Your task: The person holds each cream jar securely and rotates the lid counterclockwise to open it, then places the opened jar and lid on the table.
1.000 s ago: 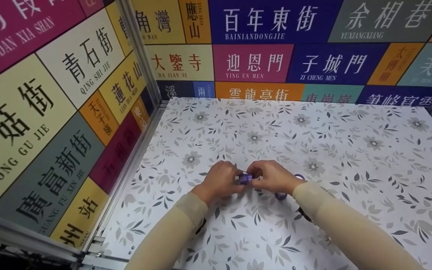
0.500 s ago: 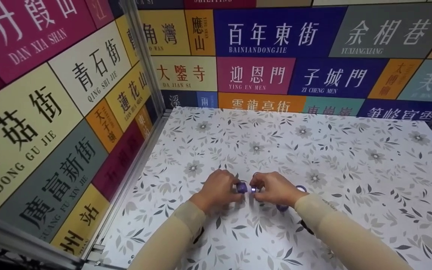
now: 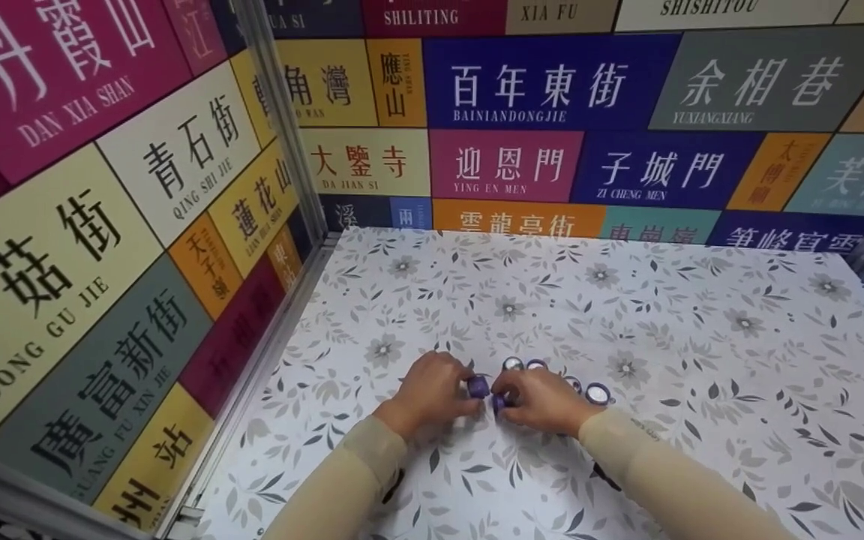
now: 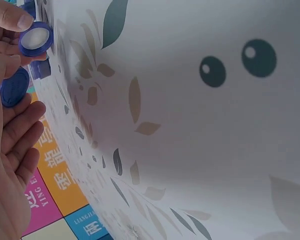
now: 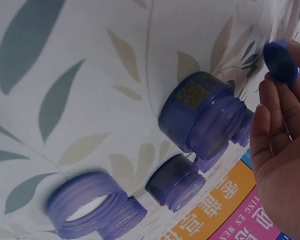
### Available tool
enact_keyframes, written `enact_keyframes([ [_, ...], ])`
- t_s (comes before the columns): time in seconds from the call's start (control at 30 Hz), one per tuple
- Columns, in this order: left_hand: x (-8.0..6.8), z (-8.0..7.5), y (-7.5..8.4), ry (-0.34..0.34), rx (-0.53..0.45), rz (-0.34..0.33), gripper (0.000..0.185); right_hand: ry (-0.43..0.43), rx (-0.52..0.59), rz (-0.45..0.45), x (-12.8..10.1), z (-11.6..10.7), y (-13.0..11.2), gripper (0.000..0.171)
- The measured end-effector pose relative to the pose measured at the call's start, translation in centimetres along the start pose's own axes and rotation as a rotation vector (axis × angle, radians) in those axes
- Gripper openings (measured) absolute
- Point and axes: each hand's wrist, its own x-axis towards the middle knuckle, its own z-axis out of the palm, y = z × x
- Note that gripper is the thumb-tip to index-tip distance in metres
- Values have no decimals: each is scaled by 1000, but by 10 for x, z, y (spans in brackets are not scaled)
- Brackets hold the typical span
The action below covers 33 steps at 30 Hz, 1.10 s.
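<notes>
My left hand [image 3: 436, 390] pinches a small purple jar [image 3: 478, 385] just above the floral table [image 3: 702, 315]. In the left wrist view the small purple jar [image 4: 36, 38] shows a white inside. My right hand [image 3: 541, 399] pinches a dark blue cap [image 3: 498, 403] close beside the jar. In the right wrist view the blue cap [image 5: 281, 61] sits at the fingertips of my right hand [image 5: 282, 150]. The two hands almost touch.
Several more small purple jars [image 3: 597, 393] stand on the table just behind my right hand; one jar [image 5: 202, 112] is upright, an open jar [image 5: 85, 210] shows its threaded mouth. Walls with coloured sign panels [image 3: 177, 157] close the left and back sides.
The single purple piece held between both hands has come apart into jar and cap. Both hands have sunk toward the table, and the jars behind my right hand now show.
</notes>
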Motion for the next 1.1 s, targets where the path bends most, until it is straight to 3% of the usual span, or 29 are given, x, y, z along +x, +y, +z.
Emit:
enact_keyframes([
  [0.23,0,-1,0,-18,-9,-10,29,-20,-13,38,-1,-2,3,40],
  [0.47,1,-3,-1,-18,-20,-31,26,-59,-62,-29,-1,-9,3,40],
  [0.83,1,1,0,6,4,25,24,-49,1,34,-3,-4,0,39],
  [1.1,0,2,-1,-8,-15,-5,27,-24,-52,55,-5,-1,5,31],
])
